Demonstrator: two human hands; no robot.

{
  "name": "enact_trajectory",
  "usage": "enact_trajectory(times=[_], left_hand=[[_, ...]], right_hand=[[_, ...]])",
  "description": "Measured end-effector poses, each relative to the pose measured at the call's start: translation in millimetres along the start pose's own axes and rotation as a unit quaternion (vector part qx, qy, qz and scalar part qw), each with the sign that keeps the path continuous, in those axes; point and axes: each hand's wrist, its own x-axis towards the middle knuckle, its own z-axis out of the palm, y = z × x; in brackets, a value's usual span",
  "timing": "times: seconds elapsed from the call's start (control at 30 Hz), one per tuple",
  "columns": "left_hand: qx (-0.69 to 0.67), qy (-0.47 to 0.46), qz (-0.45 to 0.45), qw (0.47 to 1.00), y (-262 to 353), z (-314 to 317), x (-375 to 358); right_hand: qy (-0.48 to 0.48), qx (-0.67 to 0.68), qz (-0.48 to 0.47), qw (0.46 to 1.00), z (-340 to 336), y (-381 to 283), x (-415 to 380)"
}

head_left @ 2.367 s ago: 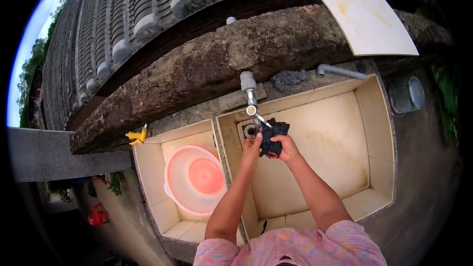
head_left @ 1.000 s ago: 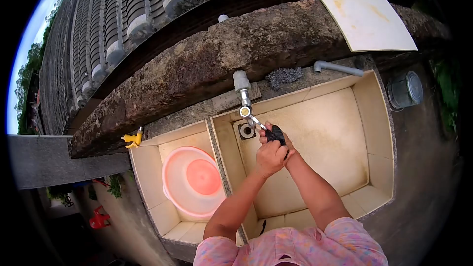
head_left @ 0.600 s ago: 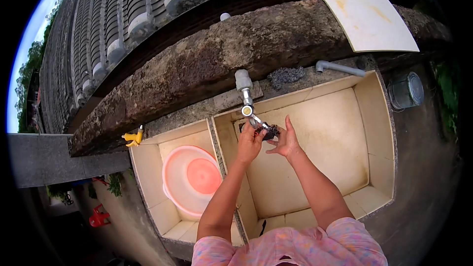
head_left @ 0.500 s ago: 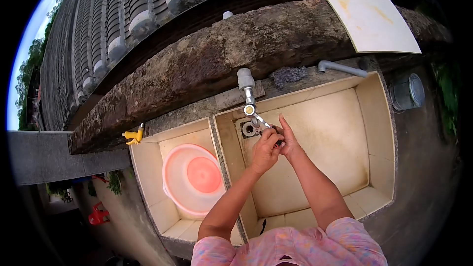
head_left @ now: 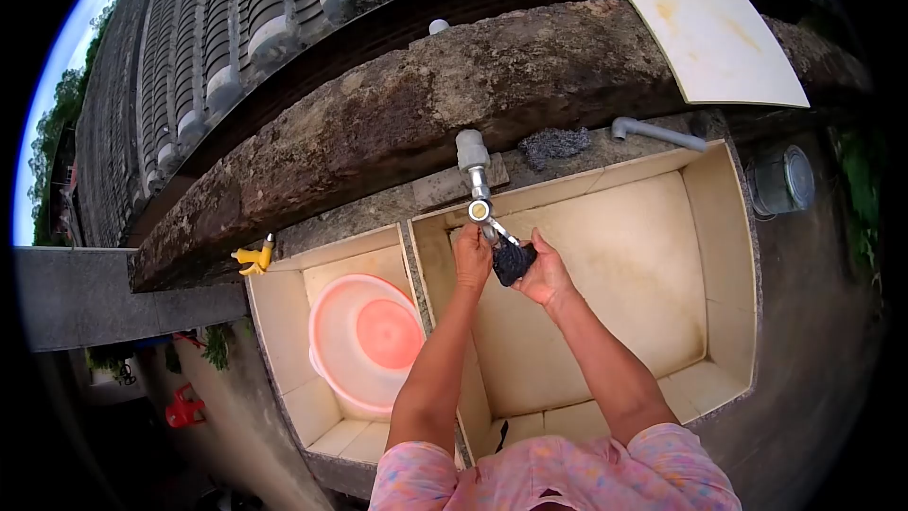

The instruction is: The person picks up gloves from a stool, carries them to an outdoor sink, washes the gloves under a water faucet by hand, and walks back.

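A small dark cloth (head_left: 512, 265), bunched up, is held over the near-left part of the large tiled sink (head_left: 605, 293), just below the spout of the metal tap (head_left: 480, 210). The person's right hand (head_left: 546, 276) is spread, its thumb raised, with the cloth lying against the fingers; how firmly they press cannot be told. The left hand (head_left: 472, 255) is curled beside the cloth's other edge, close under the tap, and whether its fingertips pinch the fabric is hidden.

The work in hand looks to be handling the cloth at the spout, though whether water is running cannot be made out. Turning or shifting the cloth from here would call for a sure hold from both sides and knuckles kept clear of the metal.

Beyond the dividing wall (head_left: 423, 274), a pink and white tub (head_left: 367, 345) sits in the smaller sink. A yellow nozzle (head_left: 253, 257) lies at that sink's far corner. Behind the large one are a dark, tangled clump (head_left: 553, 146) and a grey pipe (head_left: 662, 134), with a pale board (head_left: 709, 38) on the rough wall (head_left: 378, 104).
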Motion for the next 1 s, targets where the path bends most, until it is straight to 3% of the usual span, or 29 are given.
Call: enact_trajectory(times=[0.07,0.13,0.2,0.23,0.3,0.37,0.43,0.47,0.5,0.57,0.63,0.7,0.73,0.77,0.83,0.87,0.93,0.97,1.0], left_hand=[[-0.211,0.000,-0.088,0.974,0,-1,-5],[-0.233,-0.090,-0.155,0.956,59,-14,-16],[-0.123,-0.088,0.088,0.985,103,-14,-24],[-0.122,-0.088,0.087,0.985,122,-16,-30],[0.048,-0.182,0.128,0.974,148,-17,-44],[0.079,-0.149,0.169,0.971,133,-10,-45],[0.081,-0.062,0.155,0.983,106,-9,-29],[0.139,-0.056,0.080,0.985,83,-4,-20],[0.198,-0.048,0.005,0.979,62,-3,-12],[0.199,-0.018,0.005,0.980,45,-5,-5],[0.199,0.002,0.011,0.980,33,-7,1],[-0.049,0.030,-0.111,0.992,23,-11,10],[-0.252,-0.022,-0.199,0.947,6,-12,8],[-0.251,-0.023,-0.199,0.947,17,-20,11],[-0.325,-0.081,-0.466,0.819,58,-40,17],[-0.325,-0.082,-0.466,0.819,60,-41,16],[-0.412,-0.049,-0.539,0.733,63,-42,12],[-0.413,-0.050,-0.539,0.733,63,-40,11],[-0.489,-0.028,-0.554,0.674,59,-38,8]], right_hand=[[0.033,-0.021,0.028,0.999,3,-17,-7],[0.068,-0.040,0.063,0.995,2,-17,-7],[-0.033,0.013,0.093,0.995,4,-11,-1],[-0.033,0.013,0.093,0.995,0,-9,2],[-0.138,-0.007,0.060,0.989,-3,-4,4],[-0.106,-0.033,0.027,0.993,-11,2,9],[-0.180,0.065,0.031,0.981,-39,12,35],[0.049,0.076,0.019,0.996,22,8,-4],[0.016,0.054,0.005,0.998,15,10,3],[-0.074,0.046,-0.011,0.996,7,14,14],[-0.042,0.039,-0.005,0.998,4,8,8],[-0.011,0.029,0.003,1.000,2,-2,3],[0.013,0.044,0.001,0.999,-5,-10,3],[0.037,0.059,0.001,0.998,-12,-14,4],[0.059,-0.003,-0.054,0.997,-20,-10,7],[0.073,-0.014,-0.058,0.996,-22,-7,6],[0.088,-0.026,-0.064,0.994,-26,-3,4],[0.144,-0.050,-0.056,0.987,-27,2,5],[0.199,-0.075,-0.048,0.976,-28,7,5]])
